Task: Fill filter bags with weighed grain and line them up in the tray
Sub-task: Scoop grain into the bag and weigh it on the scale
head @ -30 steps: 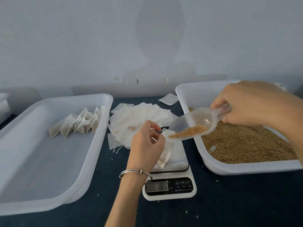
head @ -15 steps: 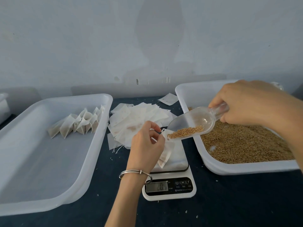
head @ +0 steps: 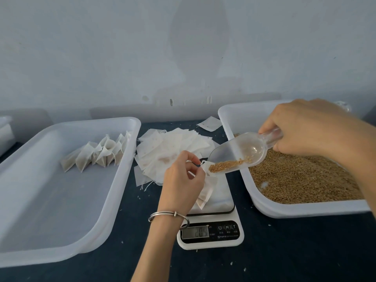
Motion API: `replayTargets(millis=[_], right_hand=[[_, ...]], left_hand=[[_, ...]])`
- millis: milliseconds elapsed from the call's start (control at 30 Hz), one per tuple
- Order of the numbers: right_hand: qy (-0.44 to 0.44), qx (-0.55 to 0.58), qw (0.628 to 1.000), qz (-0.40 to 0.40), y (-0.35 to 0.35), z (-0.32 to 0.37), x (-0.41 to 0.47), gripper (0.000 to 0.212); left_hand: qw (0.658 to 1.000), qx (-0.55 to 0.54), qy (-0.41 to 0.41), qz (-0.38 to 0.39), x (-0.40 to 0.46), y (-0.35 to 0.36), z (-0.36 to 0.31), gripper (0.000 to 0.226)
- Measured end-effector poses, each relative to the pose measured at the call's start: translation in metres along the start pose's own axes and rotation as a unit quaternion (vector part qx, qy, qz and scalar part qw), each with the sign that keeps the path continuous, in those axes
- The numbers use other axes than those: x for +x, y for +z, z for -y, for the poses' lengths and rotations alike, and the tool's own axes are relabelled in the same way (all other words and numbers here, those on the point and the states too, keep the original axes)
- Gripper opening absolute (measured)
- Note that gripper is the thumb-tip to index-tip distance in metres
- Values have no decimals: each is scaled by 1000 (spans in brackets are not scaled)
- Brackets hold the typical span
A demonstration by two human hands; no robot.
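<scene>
Filter bag [head: 205,190] is on the platform of the kitchen scale [head: 211,226], mouth held open by the left hand [head: 182,184], whose thumb and fingertips pinch the top edge. The right hand [head: 305,129] has its fingers curled round the handle of a clear plastic scoop [head: 238,153], tipped down so its lip sits right at the bag's mouth, with a small heap of grain [head: 225,164] near the front of it. A thin metal bangle [head: 168,215] sits on the left wrist.

Everything's on a dark, blue-black table [head: 305,251] with stray grains and bits of thread scattered about. Behind it is a plain pale wall [head: 183,47], greyish-white, a bit scuffed low down, with a faint oval shadow in the middle.

Left side: a big white plastic tray [head: 114,180] with a short row of filled bags [head: 97,153] leaning against each other near its far right corner. Between the trays there's a loose pile of empty bags [head: 171,151], and one stray bag [head: 209,123] lying further back. Right side: another white tub [head: 234,123] holding a bed of brown grain [head: 305,180].

Writing-wise, the scale's display [head: 195,233] shows digits that look like 20-something, too blurry to read exactly. Next to it are a power symbol, an M and a T on the black panel, plus a tiny line of print underneath I can't make out.
</scene>
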State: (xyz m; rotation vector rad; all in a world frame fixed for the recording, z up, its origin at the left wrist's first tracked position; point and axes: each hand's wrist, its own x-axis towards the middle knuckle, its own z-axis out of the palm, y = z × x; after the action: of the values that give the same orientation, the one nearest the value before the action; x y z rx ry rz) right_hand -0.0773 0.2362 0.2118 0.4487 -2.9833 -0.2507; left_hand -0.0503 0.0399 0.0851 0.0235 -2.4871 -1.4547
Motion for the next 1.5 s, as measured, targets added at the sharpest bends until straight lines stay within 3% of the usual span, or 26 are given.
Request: replayTargets(millis=[500,633,867,1167,1500], right_hand=[[40,83,995,44,10,-19,1,32],[86,189,974,88,25,-36,-13,30],[198,294,934,40,56,-70,-49,42],[228,335,914,-24,108,-120,-49,107],[207,349,913,-45,95,-82,-40,66]], left_hand=[[1000,-4,8,-5,2,3,2,15],[1000,0,8,5,5,8,1,15],[998,10,48,25,16,23,-5,8],[973,-185,11,-137,-18,-32,22,13],[965,-194,-2,-178,-35,-56,38,19]])
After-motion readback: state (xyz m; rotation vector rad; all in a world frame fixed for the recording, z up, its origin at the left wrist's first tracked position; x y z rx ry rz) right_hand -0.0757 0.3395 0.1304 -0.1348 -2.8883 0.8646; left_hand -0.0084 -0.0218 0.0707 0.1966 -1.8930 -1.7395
